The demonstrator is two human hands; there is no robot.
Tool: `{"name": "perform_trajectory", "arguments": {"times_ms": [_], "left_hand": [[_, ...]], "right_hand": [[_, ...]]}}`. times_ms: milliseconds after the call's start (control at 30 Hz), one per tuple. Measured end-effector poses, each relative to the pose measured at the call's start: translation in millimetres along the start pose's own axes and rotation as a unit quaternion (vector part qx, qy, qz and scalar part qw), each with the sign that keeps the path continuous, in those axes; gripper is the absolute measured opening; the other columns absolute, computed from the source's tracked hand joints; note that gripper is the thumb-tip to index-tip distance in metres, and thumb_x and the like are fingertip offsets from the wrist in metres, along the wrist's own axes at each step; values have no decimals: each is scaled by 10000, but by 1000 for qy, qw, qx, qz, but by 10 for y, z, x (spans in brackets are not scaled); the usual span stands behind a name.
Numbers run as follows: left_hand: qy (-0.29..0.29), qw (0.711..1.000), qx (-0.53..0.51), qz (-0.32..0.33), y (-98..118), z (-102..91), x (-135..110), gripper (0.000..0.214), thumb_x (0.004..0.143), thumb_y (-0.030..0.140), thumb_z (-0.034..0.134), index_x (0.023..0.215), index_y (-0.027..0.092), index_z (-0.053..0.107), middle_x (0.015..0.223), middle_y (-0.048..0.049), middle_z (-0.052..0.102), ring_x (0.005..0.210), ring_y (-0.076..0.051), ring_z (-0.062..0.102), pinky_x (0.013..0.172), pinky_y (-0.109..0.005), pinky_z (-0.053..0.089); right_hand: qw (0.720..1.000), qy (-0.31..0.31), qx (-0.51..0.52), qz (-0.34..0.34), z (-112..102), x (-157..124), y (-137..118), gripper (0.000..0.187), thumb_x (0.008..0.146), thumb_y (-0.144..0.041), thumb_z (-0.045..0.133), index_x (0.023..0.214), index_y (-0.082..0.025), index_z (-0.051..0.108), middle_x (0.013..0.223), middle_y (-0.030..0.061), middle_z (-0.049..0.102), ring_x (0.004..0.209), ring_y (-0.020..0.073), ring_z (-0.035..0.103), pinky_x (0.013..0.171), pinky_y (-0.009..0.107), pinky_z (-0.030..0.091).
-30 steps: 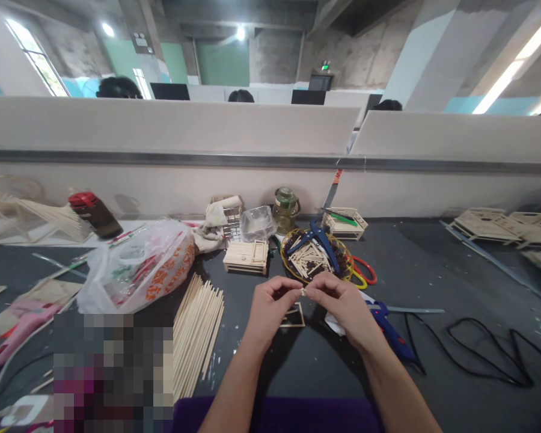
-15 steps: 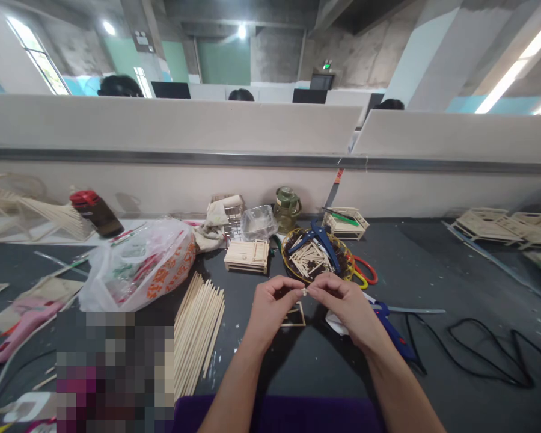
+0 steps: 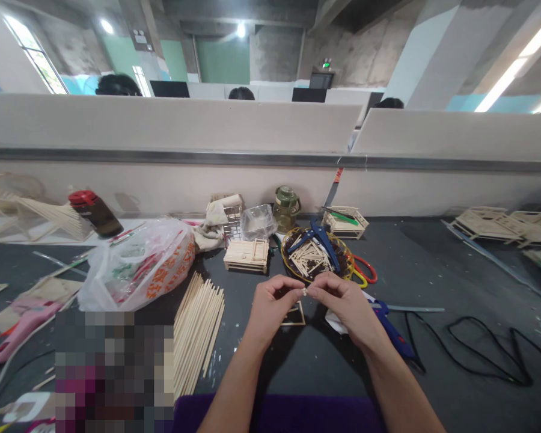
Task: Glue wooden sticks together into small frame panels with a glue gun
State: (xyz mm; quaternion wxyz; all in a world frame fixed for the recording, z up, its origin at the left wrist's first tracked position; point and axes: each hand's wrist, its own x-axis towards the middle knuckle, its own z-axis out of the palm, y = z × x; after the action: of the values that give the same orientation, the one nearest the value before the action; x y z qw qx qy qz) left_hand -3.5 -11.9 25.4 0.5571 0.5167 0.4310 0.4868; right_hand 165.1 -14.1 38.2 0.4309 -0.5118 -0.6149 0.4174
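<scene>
**Q:** What did each hand hold above the black desk (image 3: 410, 252)?

**A:** One item was shared between two hands. The left hand (image 3: 270, 307) pinched a small pale wooden piece (image 3: 304, 291) between thumb and forefinger; the right hand (image 3: 342, 300) gripped it likewise from the opposite side. Its exact shape was too small to read.

**Q:** Where was that piece?

**A:** Between both sets of fingertips, near one thin rectangular wooden frame (image 3: 294, 324) on the desk, partly hidden by the left hand.

**Q:** Tools?

**A:** Two glue guns: one blue glue gun (image 3: 395, 337) beside the right forearm, one pink glue gun (image 3: 31, 319) at far left. One dark blue two-handled tool (image 3: 328, 243) lay on one round yellow wire basket (image 3: 346, 255), along with short wooden sticks (image 3: 309, 258), too jumbled to count.

**Q:** Remaining stock?

**A:** One bundle of long pale wooden sticks (image 3: 198, 331) left of the left hand; overlap prevented a count. Beyond stood one small slatted wooden model (image 3: 246, 255) and, near the partition, one lidded green jug (image 3: 286, 216).
</scene>
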Motion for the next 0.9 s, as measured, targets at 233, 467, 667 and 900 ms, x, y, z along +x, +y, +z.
{"name": "perform_trajectory", "arguments": {"times_ms": [233, 467, 667, 900], "left_hand": [[2, 1000, -8, -8, 11, 0, 11, 155, 712, 284, 706, 813, 169, 732, 759, -45, 683, 681, -140, 565, 618, -238, 423], [-1, 1000, -6, -6, 0, 9, 6, 143, 722, 268, 696, 813, 164, 729, 759, -40, 682, 691, -137, 563, 640, -237, 423], [2, 1000, -11, -7, 3, 8, 4, 148, 721, 269, 698, 816, 161, 728, 746, -40, 679, 676, -135, 560, 635, -242, 423], [-1, 1000, -17, -11, -19, 15, 10, 164, 707, 287, 711, 814, 164, 730, 762, -47, 685, 693, -145, 569, 641, -245, 436]], "right_hand": [[1000, 2, -12, -6, -9, -9, 18, 216, 784, -405, 634, 732, -196, 646, 783, 15, 578, 763, 164, 520, 708, 285, 405], [1000, -9, -9, 0, -1, -11, 3, 230, 796, -403, 622, 717, -188, 628, 757, 2, 558, 726, 147, 503, 681, 268, 391], [1000, 4, -12, -7, -10, -10, 25, 241, 795, -431, 617, 768, -194, 650, 798, 15, 586, 767, 164, 526, 716, 287, 407], [1000, -2, -12, -14, -10, -6, 31, 218, 786, -414, 630, 751, -201, 657, 795, 16, 590, 772, 165, 534, 715, 291, 412]]}}
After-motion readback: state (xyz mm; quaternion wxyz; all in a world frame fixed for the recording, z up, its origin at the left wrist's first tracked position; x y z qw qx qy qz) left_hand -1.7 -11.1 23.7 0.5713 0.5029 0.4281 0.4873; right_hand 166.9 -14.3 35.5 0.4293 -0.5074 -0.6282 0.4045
